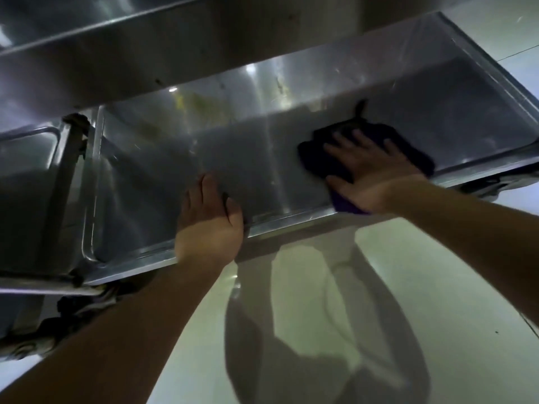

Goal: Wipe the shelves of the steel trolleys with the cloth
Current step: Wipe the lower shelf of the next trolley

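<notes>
The low steel shelf (pixel 163 176) of a trolley fills the middle of the view, with a raised rim around it. A dark purple cloth (pixel 320 158) lies flat on the right part of the shelf. My right hand (pixel 370 173) presses down on the cloth with fingers spread, palm near the front rim. My left hand (pixel 210 220) rests on the shelf's front rim, thumb on the shelf surface, holding no cloth.
The upper shelf (pixel 145 53) of the same trolley overhangs at the top. A second steel trolley (pixel 29 176) stands close on the left, with its upright post (pixel 67 176) and a caster (pixel 23 345) below. Glossy pale floor (pixel 408 301) lies in front.
</notes>
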Motion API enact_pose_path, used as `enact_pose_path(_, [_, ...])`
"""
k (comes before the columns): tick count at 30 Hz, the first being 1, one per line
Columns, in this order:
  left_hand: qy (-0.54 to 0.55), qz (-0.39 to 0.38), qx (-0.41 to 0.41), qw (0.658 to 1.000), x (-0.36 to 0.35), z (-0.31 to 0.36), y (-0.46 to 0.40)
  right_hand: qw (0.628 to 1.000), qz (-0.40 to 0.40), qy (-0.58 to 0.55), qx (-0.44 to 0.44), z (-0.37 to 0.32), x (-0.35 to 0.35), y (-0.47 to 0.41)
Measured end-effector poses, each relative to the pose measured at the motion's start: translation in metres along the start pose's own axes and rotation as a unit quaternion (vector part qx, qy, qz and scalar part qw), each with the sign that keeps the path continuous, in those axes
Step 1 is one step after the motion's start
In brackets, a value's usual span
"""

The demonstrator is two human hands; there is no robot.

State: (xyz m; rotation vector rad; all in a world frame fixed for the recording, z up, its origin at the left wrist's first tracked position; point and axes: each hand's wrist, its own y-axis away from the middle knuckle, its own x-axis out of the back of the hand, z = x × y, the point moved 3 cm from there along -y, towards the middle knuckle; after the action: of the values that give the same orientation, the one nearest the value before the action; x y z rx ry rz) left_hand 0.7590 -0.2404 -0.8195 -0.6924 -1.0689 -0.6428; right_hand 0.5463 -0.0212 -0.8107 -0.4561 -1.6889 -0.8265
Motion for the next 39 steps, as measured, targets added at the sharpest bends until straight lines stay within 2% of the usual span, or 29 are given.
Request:
enact_pose_path(3, [-0.016, -0.017, -0.004, 1.000, 0.000, 0.001, -0.001, 0.988, 0.008, -0.024, -0.155, 0.065, 0.006, 0.005])
enact_pose_path(5, [-0.039, -0.033, -0.008, 0.999, 0.000, 0.002, 0.000, 0.980, 0.014, -0.045, -0.193, 0.077, 0.003, 0.010])
enact_pose_path(7, [-0.049, -0.049, -0.003, 0.998, 0.000, 0.003, -0.002, 0.979, 0.030, -0.060, -0.194, 0.063, 0.000, 0.012])
enact_pose_path(10, [-0.058, -0.064, -0.006, 0.996, 0.001, 0.006, -0.001, 0.983, 0.091, -0.069, -0.141, 0.012, -0.007, 0.021])
enact_pose_path(14, [-0.077, -0.073, -0.008, 0.994, 0.005, 0.009, 0.000, 0.976, 0.200, -0.079, 0.008, -0.067, -0.014, 0.048])
enact_pose_path(17, [-0.114, -0.095, -0.014, 0.989, 0.010, 0.015, 0.001, 0.973, 0.209, -0.051, 0.089, -0.107, -0.016, 0.059])
enact_pose_path(19, [-0.125, -0.114, -0.016, 0.985, 0.013, 0.016, 0.001, 0.971, 0.209, -0.041, 0.106, -0.121, -0.012, 0.061])
enact_pose_path(24, [-0.073, -0.158, -0.001, 0.985, 0.025, 0.004, 0.004, 0.975, 0.156, -0.042, 0.151, -0.128, 0.009, 0.064])
enact_pose_path(28, [-0.104, -0.153, -0.045, 0.982, 0.044, 0.000, 0.028, 0.985, 0.073, -0.032, 0.152, -0.121, 0.019, 0.069])
enact_pose_path(33, [-0.028, -0.146, -0.092, 0.985, 0.062, 0.002, 0.070, 0.992, -0.029, 0.005, 0.125, -0.108, 0.007, 0.101])
enact_pose_path(36, [-0.028, -0.197, -0.109, 0.974, 0.075, 0.002, 0.091, 0.993, -0.062, 0.002, 0.099, -0.101, 0.004, 0.128])
enact_pose_path(39, [-0.068, -0.272, -0.086, 0.956, 0.093, 0.000, 0.112, 0.993, -0.105, -0.045, 0.044, -0.095, 0.011, 0.155])
